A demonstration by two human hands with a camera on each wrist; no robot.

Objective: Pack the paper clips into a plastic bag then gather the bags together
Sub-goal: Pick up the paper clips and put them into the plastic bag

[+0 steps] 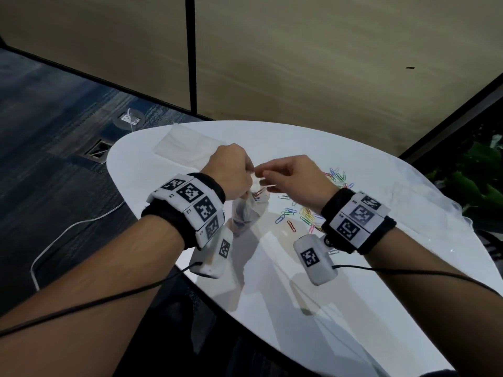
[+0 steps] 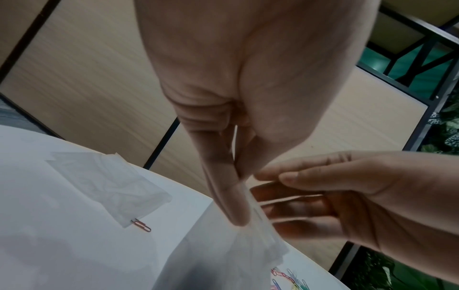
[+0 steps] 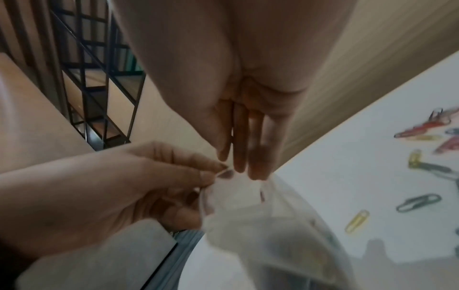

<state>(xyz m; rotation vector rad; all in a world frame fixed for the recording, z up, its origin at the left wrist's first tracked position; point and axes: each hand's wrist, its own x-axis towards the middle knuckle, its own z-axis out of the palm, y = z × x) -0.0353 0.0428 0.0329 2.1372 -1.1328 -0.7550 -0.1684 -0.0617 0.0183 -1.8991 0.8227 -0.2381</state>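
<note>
A clear plastic bag (image 1: 249, 210) hangs over the white table (image 1: 272, 268) with a few coloured clips dimly visible inside. My left hand (image 1: 249, 172) pinches its top rim from the left. My right hand (image 1: 261, 174) pinches the same rim from the right, fingers nearly straight. In the left wrist view the left hand (image 2: 239, 198) grips the bag (image 2: 223, 255) and the right hand (image 2: 268, 182) meets it. In the right wrist view the right hand (image 3: 236, 164) touches the bag (image 3: 261, 225) mouth beside the left hand (image 3: 218, 172). Loose paper clips (image 1: 313, 210) lie scattered to the right.
A flat stack of empty plastic bags (image 1: 187, 145) lies at the table's far left, with one red clip (image 2: 141, 225) at its corner. The table's left edge drops to dark carpet with a white cable (image 1: 68, 232). Green plants (image 1: 479, 175) stand at the right.
</note>
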